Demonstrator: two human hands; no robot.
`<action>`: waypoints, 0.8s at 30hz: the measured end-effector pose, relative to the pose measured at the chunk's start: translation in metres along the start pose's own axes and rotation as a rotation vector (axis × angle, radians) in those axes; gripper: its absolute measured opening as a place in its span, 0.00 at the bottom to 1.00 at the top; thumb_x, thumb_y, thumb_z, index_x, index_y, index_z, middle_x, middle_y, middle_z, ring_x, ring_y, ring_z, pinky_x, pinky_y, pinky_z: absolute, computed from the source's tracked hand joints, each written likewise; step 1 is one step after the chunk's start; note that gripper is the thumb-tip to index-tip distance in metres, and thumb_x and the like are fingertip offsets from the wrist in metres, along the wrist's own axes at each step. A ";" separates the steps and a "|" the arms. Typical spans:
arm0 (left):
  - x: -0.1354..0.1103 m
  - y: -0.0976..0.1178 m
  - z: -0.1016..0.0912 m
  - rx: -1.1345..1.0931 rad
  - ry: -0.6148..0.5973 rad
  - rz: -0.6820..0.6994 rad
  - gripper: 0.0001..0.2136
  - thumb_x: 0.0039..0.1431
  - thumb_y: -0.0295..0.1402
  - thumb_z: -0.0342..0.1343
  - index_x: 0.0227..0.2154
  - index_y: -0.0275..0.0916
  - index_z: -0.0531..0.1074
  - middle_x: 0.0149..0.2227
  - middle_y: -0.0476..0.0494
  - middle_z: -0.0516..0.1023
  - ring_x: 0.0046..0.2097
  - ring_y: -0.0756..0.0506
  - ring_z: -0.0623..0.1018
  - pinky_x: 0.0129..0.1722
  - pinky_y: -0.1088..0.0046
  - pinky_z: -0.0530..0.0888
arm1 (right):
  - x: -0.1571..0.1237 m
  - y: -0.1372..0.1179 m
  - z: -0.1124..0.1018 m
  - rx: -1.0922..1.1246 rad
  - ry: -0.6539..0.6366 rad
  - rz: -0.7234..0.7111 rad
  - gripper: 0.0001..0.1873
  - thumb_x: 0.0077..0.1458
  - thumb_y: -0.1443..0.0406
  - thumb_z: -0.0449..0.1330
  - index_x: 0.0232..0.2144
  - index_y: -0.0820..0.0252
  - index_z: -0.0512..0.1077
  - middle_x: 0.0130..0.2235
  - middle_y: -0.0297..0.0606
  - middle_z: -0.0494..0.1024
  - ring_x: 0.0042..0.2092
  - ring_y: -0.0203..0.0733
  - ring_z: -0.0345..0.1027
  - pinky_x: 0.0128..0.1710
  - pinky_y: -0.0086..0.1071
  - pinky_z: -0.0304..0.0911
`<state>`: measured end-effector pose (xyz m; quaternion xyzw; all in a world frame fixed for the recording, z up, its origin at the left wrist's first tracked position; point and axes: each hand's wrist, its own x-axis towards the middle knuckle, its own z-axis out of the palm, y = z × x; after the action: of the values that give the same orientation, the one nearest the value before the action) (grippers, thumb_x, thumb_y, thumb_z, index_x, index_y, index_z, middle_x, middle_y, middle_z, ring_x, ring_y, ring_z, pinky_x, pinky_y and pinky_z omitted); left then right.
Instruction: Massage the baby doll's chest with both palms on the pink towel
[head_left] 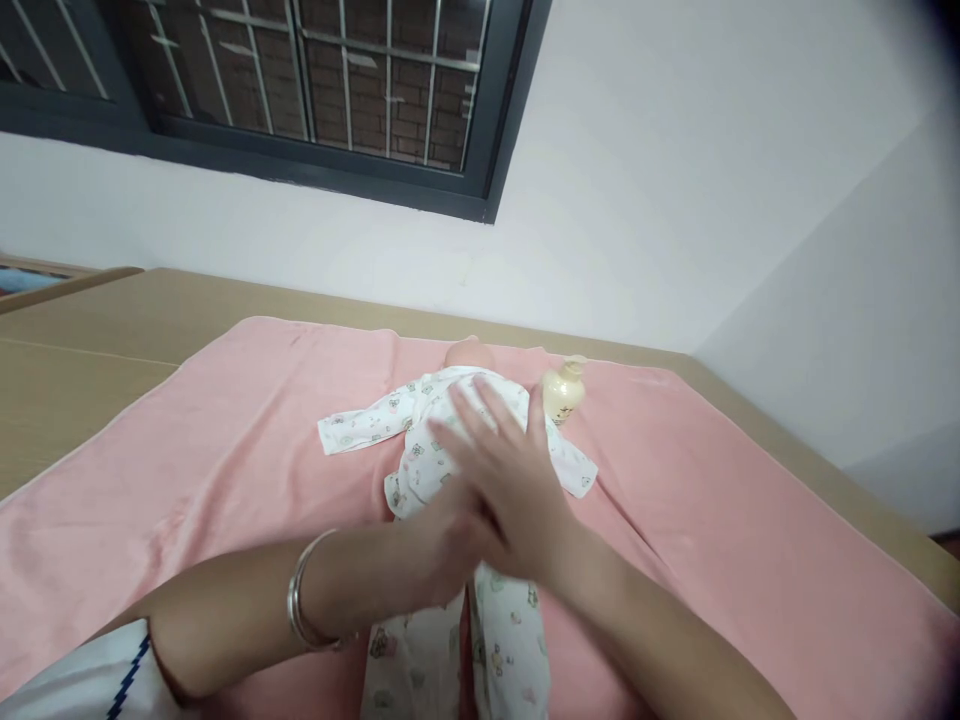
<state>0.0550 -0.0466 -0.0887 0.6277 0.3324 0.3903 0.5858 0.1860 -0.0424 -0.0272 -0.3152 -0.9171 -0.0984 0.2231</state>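
Observation:
A baby doll (466, 352) in a white printed onesie (424, 445) lies on its back on a pink towel (210, 450). My right hand (510, 480) rests flat on the doll's belly, fingers stretched out and apart. My left hand (442, 545) lies partly under the right one at the doll's waist; its fingers are mostly hidden. A silver bangle (304, 605) circles my left wrist. A small cream pump bottle (562, 392) stands by the doll's head, just beyond my right fingertips.
The towel covers a beige wooden surface (97, 340) that runs to white walls at the back and right. A dark-framed barred window (315, 90) sits above. The surface's right edge (862, 500) drops off near the wall.

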 end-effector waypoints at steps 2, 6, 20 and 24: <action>0.030 0.007 -0.011 -0.063 0.008 0.004 0.18 0.64 0.38 0.42 0.48 0.46 0.75 0.45 0.44 0.81 0.48 0.38 0.80 0.49 0.54 0.81 | 0.005 0.027 0.014 0.037 0.018 0.275 0.31 0.69 0.54 0.36 0.67 0.57 0.56 0.70 0.45 0.52 0.72 0.55 0.38 0.68 0.66 0.24; 0.084 -0.009 -0.045 0.022 0.423 0.121 0.15 0.61 0.30 0.49 0.49 0.40 0.72 0.57 0.39 0.75 0.61 0.40 0.73 0.64 0.55 0.67 | 0.009 0.063 0.051 0.107 -0.062 0.483 0.30 0.68 0.56 0.44 0.66 0.65 0.58 0.70 0.51 0.51 0.72 0.54 0.41 0.69 0.60 0.38; 0.110 -0.080 -0.063 0.555 0.558 0.370 0.18 0.70 0.35 0.41 0.52 0.37 0.73 0.57 0.39 0.75 0.62 0.42 0.71 0.68 0.54 0.59 | 0.007 0.070 0.085 -0.013 -0.211 0.611 0.32 0.68 0.59 0.44 0.65 0.79 0.57 0.67 0.63 0.57 0.70 0.59 0.46 0.69 0.54 0.43; 0.111 -0.085 -0.065 0.537 0.585 0.387 0.18 0.70 0.35 0.39 0.52 0.38 0.72 0.56 0.40 0.76 0.60 0.43 0.72 0.67 0.55 0.61 | 0.008 0.062 0.083 0.063 -0.261 0.367 0.29 0.66 0.61 0.47 0.66 0.64 0.60 0.69 0.46 0.56 0.72 0.54 0.42 0.71 0.54 0.38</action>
<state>0.0534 0.0894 -0.1618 0.6715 0.4502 0.5538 0.1994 0.1901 0.0374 -0.0937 -0.4796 -0.8682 0.0141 0.1265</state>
